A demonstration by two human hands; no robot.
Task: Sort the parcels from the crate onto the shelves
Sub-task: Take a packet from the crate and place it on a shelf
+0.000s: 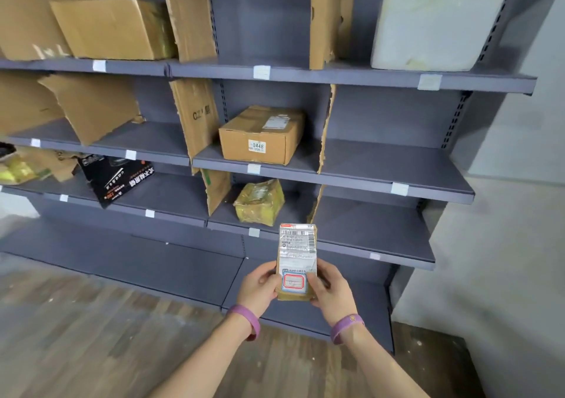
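Where the grey shelves (382,165) run in from the left edge above a wooden floor (91,321), a tan cardboard box (113,27) sits tilted on the top level, with a larger sheet of cardboard behind it. Two levels down, a black box (116,177) with white lettering leans at an angle, its corner jutting past the shelf's front lip. Just to its right a torn cardboard divider (195,116) stands upright, closing off the left side of the middle bay on the second level. In that bay a brown carton (261,134) with a sticker reading 0448 sits near the front edge. Directly beneath it, on the third level, lies a yellow tape-wrapped parcel (259,202) — lumpy and slightly tilted. Lower down, in front of the shelves, both hands are raised together. The left hand (260,287) curls its fingers round the left edge of a small parcel (296,260), and the right hand (331,290) grasps the right edge with its thumb across the front. The small parcel is held upright in the air, label facing the camera, touching no shelf. A purple wristband (246,321) circles each wrist. Farther right, on the top level, a white foam box (437,27) leans against the back panel — and a pale wall (504,244) closes the view on the right.
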